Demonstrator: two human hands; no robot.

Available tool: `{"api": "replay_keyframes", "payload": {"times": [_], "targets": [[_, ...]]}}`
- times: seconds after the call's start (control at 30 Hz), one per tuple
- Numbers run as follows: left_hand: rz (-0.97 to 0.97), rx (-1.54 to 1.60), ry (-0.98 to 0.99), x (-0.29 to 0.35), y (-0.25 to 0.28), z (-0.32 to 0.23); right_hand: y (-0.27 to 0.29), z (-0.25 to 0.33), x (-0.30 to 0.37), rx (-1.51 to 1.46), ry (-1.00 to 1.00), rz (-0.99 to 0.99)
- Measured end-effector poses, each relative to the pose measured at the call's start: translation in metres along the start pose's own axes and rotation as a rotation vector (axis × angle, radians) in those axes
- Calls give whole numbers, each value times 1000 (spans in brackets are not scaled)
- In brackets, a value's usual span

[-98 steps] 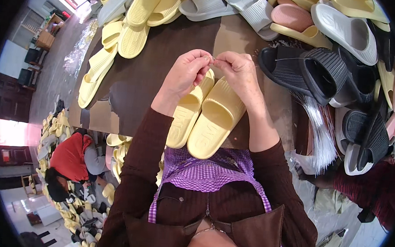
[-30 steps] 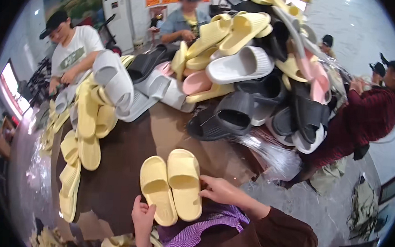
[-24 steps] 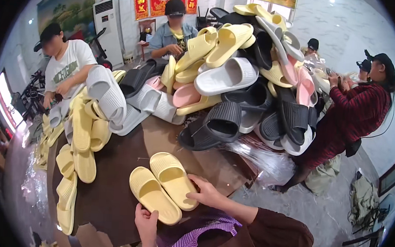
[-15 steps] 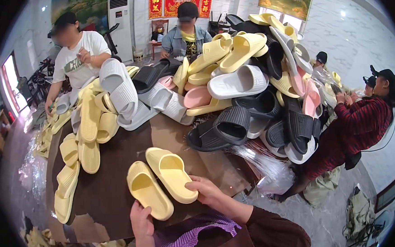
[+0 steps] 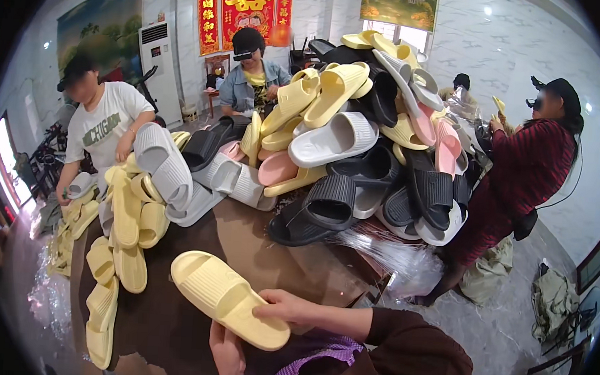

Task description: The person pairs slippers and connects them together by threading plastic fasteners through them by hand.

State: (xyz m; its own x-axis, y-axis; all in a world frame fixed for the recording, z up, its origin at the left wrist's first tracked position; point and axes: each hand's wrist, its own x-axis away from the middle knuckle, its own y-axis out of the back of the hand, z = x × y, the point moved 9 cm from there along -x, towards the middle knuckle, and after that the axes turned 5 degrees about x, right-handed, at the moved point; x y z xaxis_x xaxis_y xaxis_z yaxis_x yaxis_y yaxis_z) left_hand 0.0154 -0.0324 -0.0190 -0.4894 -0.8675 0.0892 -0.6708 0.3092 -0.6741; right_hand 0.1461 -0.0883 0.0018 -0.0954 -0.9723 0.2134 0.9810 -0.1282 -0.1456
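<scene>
A pale yellow slide slipper (image 5: pixel 228 296) is held up over the near edge of the table, sole down, its toe pointing to the far left. My right hand (image 5: pixel 289 307) grips its heel end, thumb on top of the footbed. My left hand (image 5: pixel 228 351) is closed under the near side of the slipper, its fingertips hidden by it. Of the pair's other slipper, nothing can be made out; the upper one covers the space beneath. Beyond my hands, a black ribbed slipper (image 5: pixel 315 212) lies at the front of a large heap.
The heap of yellow, grey, pink and black slippers, including a grey one (image 5: pixel 334 141), fills the far side of the brown table (image 5: pixel 194 236). More yellow slippers (image 5: pixel 130 266) lie at left. Clear plastic strips (image 5: pixel 405 263) hang off the right corner. Several people stand around, one in striped red (image 5: pixel 538 168).
The two yellow slippers were side by side, one in each hand. Now the right-hand one lies across where the other was, hiding it. My view has shifted slightly to the right.
</scene>
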Motion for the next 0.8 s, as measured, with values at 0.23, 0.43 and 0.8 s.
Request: {"api": "replay_keyframes", "payload": {"times": [0.23,0.43,0.8], "targets": [[-48,-528,-119,-4,52,-13,86,153,34,-140,335,-170],[-38,-635,-140,-7,51,-9,268,475,86,-120,901,-644],[-40,-604,-149,-5,61,-12,16,277,29,1152,723,60]]}}
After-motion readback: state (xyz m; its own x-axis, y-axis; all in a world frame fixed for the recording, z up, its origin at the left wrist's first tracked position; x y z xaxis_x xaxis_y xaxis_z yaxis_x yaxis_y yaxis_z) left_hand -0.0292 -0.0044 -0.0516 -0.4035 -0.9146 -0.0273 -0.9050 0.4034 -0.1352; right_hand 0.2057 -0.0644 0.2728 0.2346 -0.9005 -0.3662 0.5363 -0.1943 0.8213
